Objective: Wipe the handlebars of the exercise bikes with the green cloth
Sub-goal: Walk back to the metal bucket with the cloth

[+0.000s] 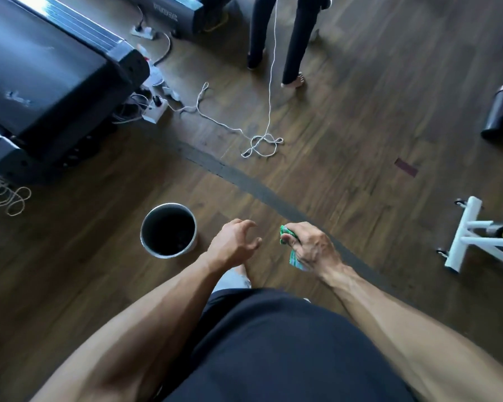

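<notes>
Dark wood-grain floor (346,117), shiny metal bucket (145,227), soft green cloth (285,232).

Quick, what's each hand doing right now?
Left hand: open, fingers loosely curled, holding nothing.
Right hand: closed around the green cloth.

The room is dim, lit mostly by daylight from the upper left, which throws a white glare across the treadmill (50,50) deck. The dark wood floor (346,134) carries a soft sheen and faint shadows. Motion blur softens the whole picture, worst at the white bike frame (465,236). Wide-angle distortion bends the edges.
</notes>
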